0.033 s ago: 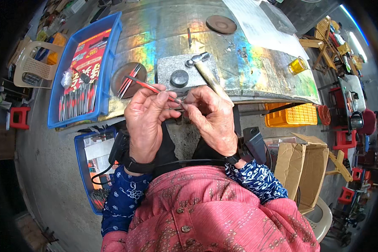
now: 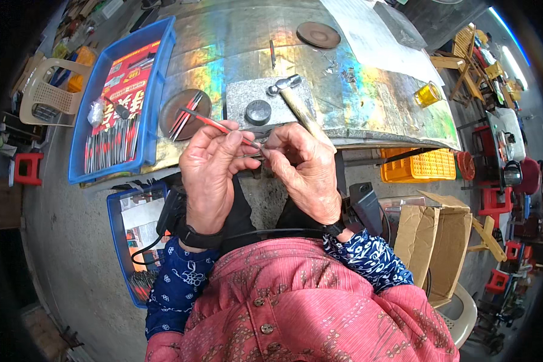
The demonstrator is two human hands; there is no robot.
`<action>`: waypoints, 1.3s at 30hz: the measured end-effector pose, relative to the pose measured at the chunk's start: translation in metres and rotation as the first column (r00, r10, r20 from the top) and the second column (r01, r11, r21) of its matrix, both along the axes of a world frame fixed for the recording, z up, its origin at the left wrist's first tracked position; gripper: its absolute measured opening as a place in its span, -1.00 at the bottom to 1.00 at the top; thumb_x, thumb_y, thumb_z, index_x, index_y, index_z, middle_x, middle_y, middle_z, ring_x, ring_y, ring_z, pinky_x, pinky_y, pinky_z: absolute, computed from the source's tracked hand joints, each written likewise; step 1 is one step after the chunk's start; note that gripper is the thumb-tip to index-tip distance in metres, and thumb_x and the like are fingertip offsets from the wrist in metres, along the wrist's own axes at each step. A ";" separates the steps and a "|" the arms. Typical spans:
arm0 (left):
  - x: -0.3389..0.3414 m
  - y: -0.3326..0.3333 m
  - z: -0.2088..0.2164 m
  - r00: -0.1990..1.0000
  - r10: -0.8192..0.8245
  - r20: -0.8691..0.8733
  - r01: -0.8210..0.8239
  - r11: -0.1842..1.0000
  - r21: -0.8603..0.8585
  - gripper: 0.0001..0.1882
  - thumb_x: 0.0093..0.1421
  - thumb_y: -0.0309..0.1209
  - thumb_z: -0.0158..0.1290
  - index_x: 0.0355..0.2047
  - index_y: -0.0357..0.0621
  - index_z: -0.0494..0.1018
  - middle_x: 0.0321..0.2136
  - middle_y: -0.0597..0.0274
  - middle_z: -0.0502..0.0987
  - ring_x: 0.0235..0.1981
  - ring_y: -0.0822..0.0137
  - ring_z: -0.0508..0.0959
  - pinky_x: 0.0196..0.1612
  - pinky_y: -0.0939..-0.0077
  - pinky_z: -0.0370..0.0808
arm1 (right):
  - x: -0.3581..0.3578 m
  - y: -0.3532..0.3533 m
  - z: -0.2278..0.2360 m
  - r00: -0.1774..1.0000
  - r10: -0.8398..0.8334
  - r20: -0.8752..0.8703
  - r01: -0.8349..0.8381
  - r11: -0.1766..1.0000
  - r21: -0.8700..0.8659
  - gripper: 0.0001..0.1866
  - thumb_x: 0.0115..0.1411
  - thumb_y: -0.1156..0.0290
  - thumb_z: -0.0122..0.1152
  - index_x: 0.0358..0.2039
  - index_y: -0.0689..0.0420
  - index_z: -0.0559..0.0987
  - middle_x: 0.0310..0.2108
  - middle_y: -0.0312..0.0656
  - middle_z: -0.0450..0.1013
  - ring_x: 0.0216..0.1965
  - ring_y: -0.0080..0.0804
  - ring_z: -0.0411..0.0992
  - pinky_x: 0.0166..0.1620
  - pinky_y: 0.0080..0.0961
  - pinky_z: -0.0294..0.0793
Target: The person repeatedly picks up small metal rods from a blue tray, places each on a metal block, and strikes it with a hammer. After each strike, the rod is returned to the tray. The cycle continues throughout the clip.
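Observation:
A slim, pointed red-and-dark tool (image 2: 214,123) lies slantwise in my left hand (image 2: 211,169), pinched between thumb and fingers. Its dark end points up and left. My right hand (image 2: 301,169) is closed in a pinch at the tool's lower right end; whatever its fingertips hold is too small to make out. Just beyond the hands, a speckled grey stone slab (image 2: 238,93) carries a round black block (image 2: 258,113) and a wooden-handled hammer (image 2: 298,110). Several similar slim red and silver pieces (image 2: 181,123) lie on a brown round dish (image 2: 202,105) to the left.
A blue tray (image 2: 78,145) at the left holds many slim red-and-dark pieces and a red printed sheet. Another brown dish (image 2: 318,35), a thin tool (image 2: 272,54) and a glass of yellow liquid (image 2: 427,95) stand farther off. Below right are a yellow crate (image 2: 419,166) and cardboard box (image 2: 413,235).

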State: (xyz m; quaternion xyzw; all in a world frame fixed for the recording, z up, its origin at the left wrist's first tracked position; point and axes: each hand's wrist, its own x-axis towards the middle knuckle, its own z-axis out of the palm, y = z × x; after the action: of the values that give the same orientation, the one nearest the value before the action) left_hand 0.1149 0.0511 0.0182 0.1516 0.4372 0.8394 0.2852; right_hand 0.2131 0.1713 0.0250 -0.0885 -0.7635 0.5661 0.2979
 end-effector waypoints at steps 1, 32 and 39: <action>0.000 0.000 0.000 1.000 -0.002 0.015 0.002 1.000 -0.021 -0.83 0.28 -0.51 0.02 -0.13 -0.26 0.40 -0.31 0.04 0.58 -0.36 0.33 0.63 -0.39 0.53 0.64 | 0.000 0.000 -0.001 1.000 0.002 0.009 -0.002 1.000 0.005 -0.89 0.13 0.70 0.13 -0.31 0.29 0.47 -0.45 -0.26 0.42 -0.45 -0.59 0.44 -0.36 -0.66 0.45; -0.005 0.006 -0.013 0.998 0.005 -0.055 -0.007 1.000 -0.030 -0.85 0.29 -0.53 0.00 -0.15 -0.28 0.38 -0.33 0.03 0.58 -0.40 0.31 0.63 -0.35 0.51 0.64 | -0.008 -0.002 -0.012 0.986 -0.167 -0.010 0.162 0.935 0.316 -0.90 0.10 0.57 0.25 -0.37 0.24 0.50 -0.48 -0.07 0.45 -0.50 -0.15 0.45 -0.43 -0.38 0.42; -0.029 0.018 -0.011 0.985 0.020 -0.170 -0.037 0.995 -0.095 -0.85 0.28 -0.51 0.03 -0.16 -0.28 0.39 -0.37 0.07 0.57 -0.42 0.37 0.60 -0.40 0.56 0.62 | -0.002 0.026 -0.004 0.961 -0.268 -0.062 0.255 0.784 0.566 -0.89 0.06 0.56 0.30 -0.38 0.22 0.54 -0.48 -0.10 0.43 -0.48 -0.19 0.44 -0.39 -0.40 0.42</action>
State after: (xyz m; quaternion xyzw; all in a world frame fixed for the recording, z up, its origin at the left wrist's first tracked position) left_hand 0.0862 0.0693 0.0068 0.2019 0.5023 0.8052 0.2422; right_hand 0.2115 0.1974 0.0206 -0.1066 -0.8809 0.2648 0.3776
